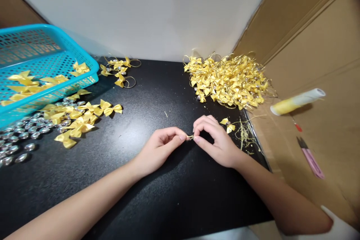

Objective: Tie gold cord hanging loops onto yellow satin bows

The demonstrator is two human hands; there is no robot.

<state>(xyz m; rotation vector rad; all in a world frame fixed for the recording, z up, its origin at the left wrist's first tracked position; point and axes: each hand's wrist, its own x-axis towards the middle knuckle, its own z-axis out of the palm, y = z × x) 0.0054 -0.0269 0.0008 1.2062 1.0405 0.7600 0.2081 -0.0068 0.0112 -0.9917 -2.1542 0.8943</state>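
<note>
Gold thread [190,137] pinched between both hands; blue basket [84,60] (bows [25,82] inside).

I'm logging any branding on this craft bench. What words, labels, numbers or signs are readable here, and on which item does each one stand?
None: no readable text shows anywhere.
White and yellow spool of thread: no print visible.
Perforated turquoise plastic basket: no label or mark.
Pink-handled thread snips: no marking visible.
Brown cardboard sheet: plain.
Yellow satin ribbon bows and clear glass beads: no lettering.
</note>
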